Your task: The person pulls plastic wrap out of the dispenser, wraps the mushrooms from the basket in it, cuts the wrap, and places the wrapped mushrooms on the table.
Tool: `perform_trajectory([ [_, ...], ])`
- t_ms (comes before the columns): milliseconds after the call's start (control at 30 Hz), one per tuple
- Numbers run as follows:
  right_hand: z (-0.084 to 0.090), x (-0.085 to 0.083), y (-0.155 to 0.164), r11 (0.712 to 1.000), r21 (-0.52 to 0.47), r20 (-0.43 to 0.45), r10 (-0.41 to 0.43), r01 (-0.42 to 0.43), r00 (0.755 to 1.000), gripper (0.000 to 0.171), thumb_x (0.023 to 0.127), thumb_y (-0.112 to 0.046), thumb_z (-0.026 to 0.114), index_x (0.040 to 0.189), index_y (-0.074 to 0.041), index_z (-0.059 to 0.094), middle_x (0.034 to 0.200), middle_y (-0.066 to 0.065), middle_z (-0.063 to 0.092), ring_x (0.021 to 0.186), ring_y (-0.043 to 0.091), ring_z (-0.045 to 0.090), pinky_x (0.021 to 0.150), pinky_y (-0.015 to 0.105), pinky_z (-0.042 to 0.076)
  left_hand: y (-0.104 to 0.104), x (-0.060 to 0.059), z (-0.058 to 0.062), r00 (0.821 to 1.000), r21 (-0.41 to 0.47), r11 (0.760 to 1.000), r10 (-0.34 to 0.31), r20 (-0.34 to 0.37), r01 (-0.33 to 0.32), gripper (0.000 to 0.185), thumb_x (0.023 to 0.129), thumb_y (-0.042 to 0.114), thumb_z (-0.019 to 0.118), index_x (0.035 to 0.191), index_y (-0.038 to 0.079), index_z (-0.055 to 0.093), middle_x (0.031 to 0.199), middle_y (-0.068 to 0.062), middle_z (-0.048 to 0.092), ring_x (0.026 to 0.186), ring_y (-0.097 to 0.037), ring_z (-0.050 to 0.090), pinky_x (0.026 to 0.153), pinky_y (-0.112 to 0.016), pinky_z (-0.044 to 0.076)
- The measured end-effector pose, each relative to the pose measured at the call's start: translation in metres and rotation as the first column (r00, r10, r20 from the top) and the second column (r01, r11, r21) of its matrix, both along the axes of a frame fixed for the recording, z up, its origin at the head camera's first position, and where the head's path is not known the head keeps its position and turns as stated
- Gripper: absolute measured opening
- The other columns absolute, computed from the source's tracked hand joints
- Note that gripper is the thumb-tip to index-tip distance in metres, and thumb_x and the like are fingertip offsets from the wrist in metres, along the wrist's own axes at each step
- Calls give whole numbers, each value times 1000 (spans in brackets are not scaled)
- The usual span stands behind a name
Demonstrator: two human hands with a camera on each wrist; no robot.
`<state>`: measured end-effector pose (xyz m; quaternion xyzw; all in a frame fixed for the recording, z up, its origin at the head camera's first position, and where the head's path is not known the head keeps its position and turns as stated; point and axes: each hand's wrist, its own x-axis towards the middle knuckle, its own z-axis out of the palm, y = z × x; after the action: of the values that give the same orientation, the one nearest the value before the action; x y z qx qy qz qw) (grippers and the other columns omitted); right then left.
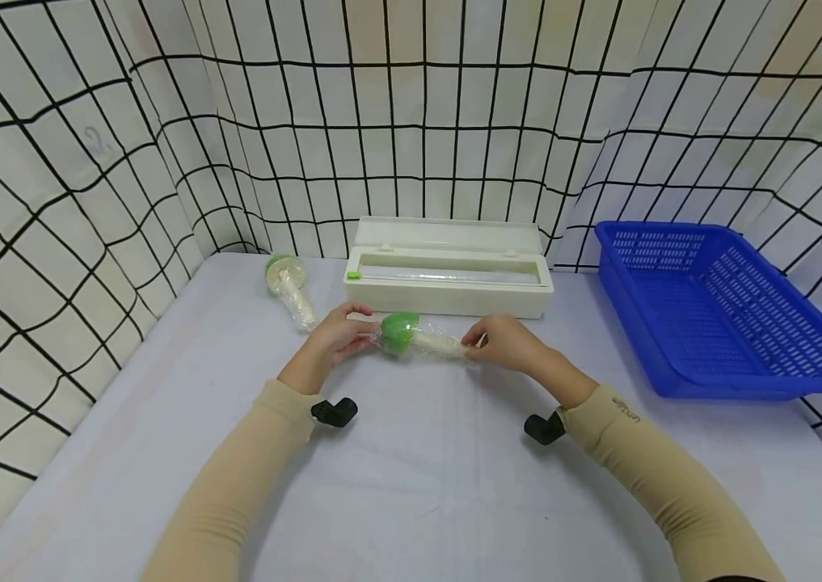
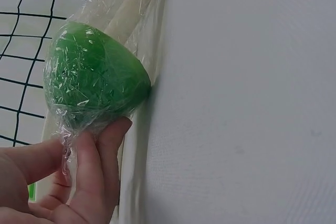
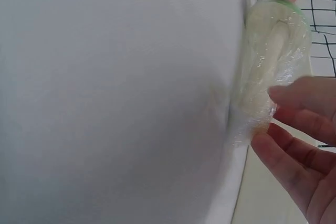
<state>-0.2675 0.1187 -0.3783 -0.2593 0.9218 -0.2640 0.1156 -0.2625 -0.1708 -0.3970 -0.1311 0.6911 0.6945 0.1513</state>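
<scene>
A mushroom with a green cap and a pale stem, wrapped in clear plastic film, lies sideways between the two hands. At the cap end, my left hand pinches the gathered film between thumb and fingers; the left wrist view shows the twisted film there. My right hand has its fingers around the stem's end, holding the stem and its film. In the head view, a second wrapped mushroom rests on the table left of my left hand.
Behind the hands stands a white film dispenser with its lid raised and a clear roll inside. A blue plastic basket sits at the right. Black wire mesh walls surround the white-covered table.
</scene>
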Motion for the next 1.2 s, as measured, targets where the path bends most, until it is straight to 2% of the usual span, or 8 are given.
perform_trajectory([
  [133, 0, 1, -2, 1000, 11, -29, 7, -7, 1000, 15, 92, -7, 75, 105, -1, 80, 96, 5, 76, 86, 18, 66, 72, 30, 55, 1, 1, -2, 999, -37, 999, -1, -52, -1, 14, 99, -5, 60, 111, 1, 58, 97, -5, 53, 70, -6, 53, 61, -15, 51],
  [233, 0, 1, -3, 1000, 19, -36, 4, -3, 999, 15, 93, -6, 75, 106, -1, 80, 97, 6, 76, 83, 17, 65, 70, 29, 54, 1, 0, -4, 998, -64, 998, 2, -66, -6, 21, 100, -2, 61, 120, -7, 65, 99, -5, 62, 73, -5, 57, 65, -16, 54],
  [400, 2, 2, -3, 1000, 21, -56, 16, -15, 998, 18, 91, -7, 78, 107, 0, 79, 101, 9, 77, 88, 20, 69, 74, 30, 57, -2, -1, -2, 1000, -48, 999, 16, -20, -17, 39, 103, 12, 63, 134, -11, 60, 100, -4, 67, 76, -5, 65, 76, -19, 58],
  [633, 0, 1, -3, 1000, 8, -66, 24, -23, 998, 24, 85, -1, 81, 109, 3, 78, 103, 11, 76, 92, 23, 70, 79, 32, 58, -13, -3, -2, 990, 100, 985, -135, -28, 137, 46, 103, 3, 60, 144, -14, 47, 95, 3, 71, 83, -7, 69, 85, -22, 57],
  [733, -2, 0, -3, 1000, 16, -73, 21, -20, 997, 23, 85, 1, 79, 108, 3, 78, 101, 10, 76, 90, 22, 69, 79, 32, 57, -16, -2, -3, 988, 141, 978, -152, -18, 153, 45, 102, -3, 59, 144, -12, 47, 90, 4, 74, 82, -6, 70, 84, -21, 57],
  [833, -2, -2, -3, 999, 23, -82, 27, -25, 996, 19, 88, 1, 77, 107, 2, 78, 100, 11, 76, 90, 23, 69, 79, 34, 57, -16, 0, -4, 992, 147, 981, -130, -4, 129, 32, 100, -5, 60, 132, -7, 62, 85, 2, 75, 79, -7, 71, 79, -19, 58],
  [1000, -3, -5, -1, 998, 37, -90, 45, -42, 995, 19, 94, 0, 70, 111, 3, 77, 104, 14, 75, 95, 24, 68, 82, 36, 57, -14, 0, -5, 996, 137, 987, -89, 24, 85, 17, 99, -2, 65, 91, 7, 76, 78, -4, 75, 71, -9, 72, 68, -15, 56],
  [1200, -3, -8, 4, 999, 10, -46, 50, -50, 998, 30, 96, -1, 66, 125, 3, 70, 114, 18, 72, 101, 29, 68, 87, 39, 56, -11, 1, -6, 997, 114, 993, -48, 65, 41, 16, 100, 5, 67, 85, 7, 73, 73, -6, 74, 65, -8, 71, 60, -13, 54],
])
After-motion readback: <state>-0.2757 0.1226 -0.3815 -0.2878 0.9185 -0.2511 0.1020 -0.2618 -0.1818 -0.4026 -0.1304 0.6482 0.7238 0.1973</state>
